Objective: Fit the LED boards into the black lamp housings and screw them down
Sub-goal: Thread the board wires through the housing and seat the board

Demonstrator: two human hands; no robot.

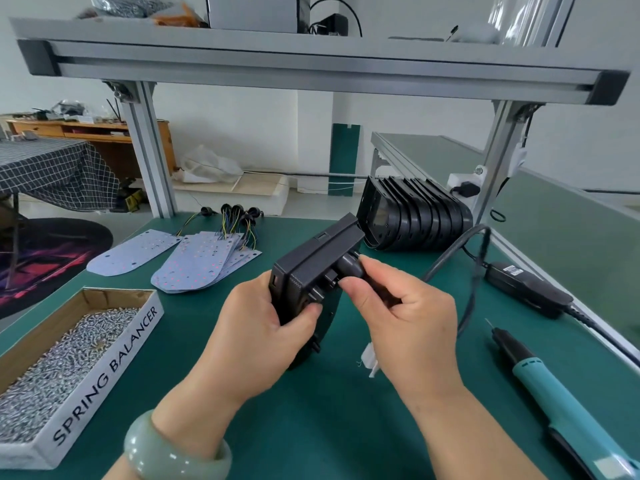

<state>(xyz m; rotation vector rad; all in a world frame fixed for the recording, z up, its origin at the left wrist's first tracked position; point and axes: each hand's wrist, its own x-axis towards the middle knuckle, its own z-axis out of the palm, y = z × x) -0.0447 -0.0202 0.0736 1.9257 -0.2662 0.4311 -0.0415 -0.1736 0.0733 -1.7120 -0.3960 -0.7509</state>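
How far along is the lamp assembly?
Early. Done: nothing visibly finished. In hand: left hand grips one black plastic lamp housing, right hand pinches a black round cable plug at its back. Remaining: fanned pale LED boards, nested stack of black housings, teal electric screwdriver lying unused, cardboard box of screws.

Beyond my green surface (311,427), a white wall (242,116) backs a wooden desk (104,131). A cloth-covered table (52,168) stands at left near a dark rug (52,251); a metal shelf (311,60) spans overhead.

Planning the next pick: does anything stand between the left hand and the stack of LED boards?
Nothing visible: only bare green mat lies between the left hand and the LED boards. That hand grips a black housing.
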